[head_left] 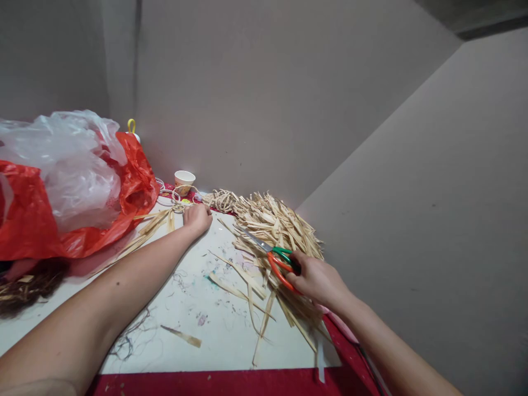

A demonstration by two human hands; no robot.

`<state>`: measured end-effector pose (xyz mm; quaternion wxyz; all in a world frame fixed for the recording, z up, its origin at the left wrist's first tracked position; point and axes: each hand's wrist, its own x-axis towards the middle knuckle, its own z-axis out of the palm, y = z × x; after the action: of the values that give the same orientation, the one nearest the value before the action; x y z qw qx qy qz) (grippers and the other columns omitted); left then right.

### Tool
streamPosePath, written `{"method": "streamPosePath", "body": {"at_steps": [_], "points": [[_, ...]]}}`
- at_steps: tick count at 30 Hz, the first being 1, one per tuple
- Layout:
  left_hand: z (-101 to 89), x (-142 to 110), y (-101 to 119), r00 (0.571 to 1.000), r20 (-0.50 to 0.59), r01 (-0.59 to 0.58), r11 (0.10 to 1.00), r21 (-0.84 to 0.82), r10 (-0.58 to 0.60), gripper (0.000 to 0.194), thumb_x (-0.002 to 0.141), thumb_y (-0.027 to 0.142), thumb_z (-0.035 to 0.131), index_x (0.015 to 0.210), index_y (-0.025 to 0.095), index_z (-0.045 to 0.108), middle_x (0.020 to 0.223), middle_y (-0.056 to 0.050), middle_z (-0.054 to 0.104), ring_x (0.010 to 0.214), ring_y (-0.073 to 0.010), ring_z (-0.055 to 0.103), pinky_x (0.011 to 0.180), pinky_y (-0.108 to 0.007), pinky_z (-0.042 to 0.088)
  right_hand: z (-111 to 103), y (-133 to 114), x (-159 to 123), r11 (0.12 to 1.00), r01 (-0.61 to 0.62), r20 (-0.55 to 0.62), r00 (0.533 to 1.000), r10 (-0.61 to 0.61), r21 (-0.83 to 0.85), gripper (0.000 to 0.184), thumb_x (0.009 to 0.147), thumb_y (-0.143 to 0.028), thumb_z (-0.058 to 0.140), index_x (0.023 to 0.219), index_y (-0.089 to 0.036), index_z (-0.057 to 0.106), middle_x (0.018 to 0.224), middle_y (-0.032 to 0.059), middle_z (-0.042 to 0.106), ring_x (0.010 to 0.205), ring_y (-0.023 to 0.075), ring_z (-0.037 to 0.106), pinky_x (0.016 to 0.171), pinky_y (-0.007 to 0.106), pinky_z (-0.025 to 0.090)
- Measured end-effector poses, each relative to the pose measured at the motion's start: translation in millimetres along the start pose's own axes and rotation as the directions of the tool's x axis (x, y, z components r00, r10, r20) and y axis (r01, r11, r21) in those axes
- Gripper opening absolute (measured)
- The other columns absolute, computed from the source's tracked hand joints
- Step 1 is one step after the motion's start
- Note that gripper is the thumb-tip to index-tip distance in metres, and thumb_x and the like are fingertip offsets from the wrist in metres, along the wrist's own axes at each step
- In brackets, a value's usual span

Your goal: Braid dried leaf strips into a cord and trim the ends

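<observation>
Where the dry plant strips (284, 219) heap up near the grey wall (256, 110), texture flat, papery, straw-pale, ends splayed; a knobbly cord bundle (223, 201) adjoins at left. Red plastic bag (142, 173), crumpled and glossy, with clear plastic (74, 159) bulging from it. Stained white sheet (185, 308) over red cloth (223, 383) on the desk; room mid-sheet, a lone strip (191, 340) toward the near edge. Walls bound far and right sides. Scissors (264, 245): orange and green handles, slim metal blades pointing away, over the heap's left edge. Right hand (319, 276) wrapped round those handles. Left hand (199, 217) curled at sheet's far side, near a paper cup (184, 177); cannot tell what it pinches.
</observation>
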<state>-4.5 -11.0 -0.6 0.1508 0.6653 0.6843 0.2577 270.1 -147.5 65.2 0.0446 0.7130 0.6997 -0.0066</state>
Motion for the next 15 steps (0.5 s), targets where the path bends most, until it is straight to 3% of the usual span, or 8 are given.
{"method": "streamPosePath", "body": {"at_steps": [2,4,5,7,11,13,15], "points": [[1.7,0.7,-1.1,1.000,-0.001,0.002,1.000,-0.014,-0.002,0.021,0.073,0.024,0.057,0.084,0.024,0.076,0.093,-0.008,0.075,0.094,-0.0241,0.065,0.092,-0.036,0.042,2.1,2.9,0.2,0.983,-0.041,-0.109,0.992,0.061,0.178,0.020,0.074,-0.038,0.056,0.080,-0.020,0.055,0.067,0.0016,0.058,0.060,0.0154,0.050,0.054,0.026,0.030],[3.5,1.9,-2.1,1.000,-0.007,0.006,1.000,-0.026,-0.006,0.020,0.073,0.026,0.059,0.083,0.024,0.076,0.093,-0.008,0.075,0.094,-0.0247,0.066,0.093,-0.037,0.042,2.1,-3.6,1.3,0.885,-0.026,-0.190,0.973,0.128,0.464,0.024,0.073,-0.043,0.058,0.075,-0.020,0.053,0.060,-0.0007,0.052,0.056,0.0140,0.047,0.052,0.025,0.032],[4.2,2.5,-2.6,1.000,-0.010,0.006,1.000,-0.029,-0.007,0.019,0.072,0.026,0.059,0.082,0.025,0.075,0.092,-0.007,0.075,0.094,-0.0246,0.066,0.093,-0.037,0.042,0.6,-11.3,2.4,0.783,0.006,-0.206,0.966,0.156,0.622,0.028,0.073,-0.046,0.059,0.074,-0.020,0.052,0.057,-0.0018,0.049,0.053,0.0131,0.045,0.050,0.025,0.032],[5.2,3.4,-3.1,1.000,-0.015,0.008,0.999,-0.033,-0.009,0.019,0.072,0.027,0.060,0.082,0.025,0.075,0.091,-0.007,0.075,0.094,-0.0241,0.066,0.093,-0.036,0.042,-5.9,-35.0,6.3,0.474,0.078,-0.171,0.973,0.155,0.877,0.034,0.072,-0.051,0.064,0.077,-0.019,0.052,0.054,-0.0036,0.047,0.047,0.0112,0.042,0.045,0.024,0.032],[4.6,3.3,-3.1,1.000,-0.021,0.018,0.999,-0.043,-0.019,0.019,0.072,0.028,0.059,0.081,0.025,0.076,0.090,-0.006,0.075,0.092,-0.0242,0.066,0.089,-0.035,0.044,-21.7,-97.9,25.1,-0.103,0.142,-0.139,0.990,0.036,0.985,0.031,0.073,-0.047,0.067,0.083,-0.020,0.055,0.061,-0.0032,0.053,0.045,0.0081,0.045,0.041,0.020,0.035],[3.6,1.8,-2.9,0.999,-0.024,0.021,0.998,-0.053,-0.022,0.020,0.073,0.028,0.058,0.081,0.025,0.076,0.089,-0.007,0.075,0.091,-0.0245,0.066,0.087,-0.035,0.044,-21.3,-124.4,37.9,-0.276,0.013,-0.026,0.999,-0.043,0.961,0.031,0.075,-0.047,0.066,0.080,-0.018,0.056,0.057,-0.0039,0.050,0.042,0.0060,0.044,0.038,0.017,0.035],[2.6,-0.1,-2.5,1.000,-0.020,0.017,0.998,-0.061,-0.019,0.021,0.074,0.027,0.057,0.082,0.025,0.076,0.089,-0.007,0.075,0.091,-0.0244,0.066,0.087,-0.035,0.044,-11.7,-142.1,49.7,-0.367,-0.107,0.075,0.992,-0.099,0.924,0.029,0.076,-0.044,0.065,0.077,-0.016,0.056,0.054,-0.0043,0.049,0.040,0.0044,0.042,0.037,0.015,0.036]]}}
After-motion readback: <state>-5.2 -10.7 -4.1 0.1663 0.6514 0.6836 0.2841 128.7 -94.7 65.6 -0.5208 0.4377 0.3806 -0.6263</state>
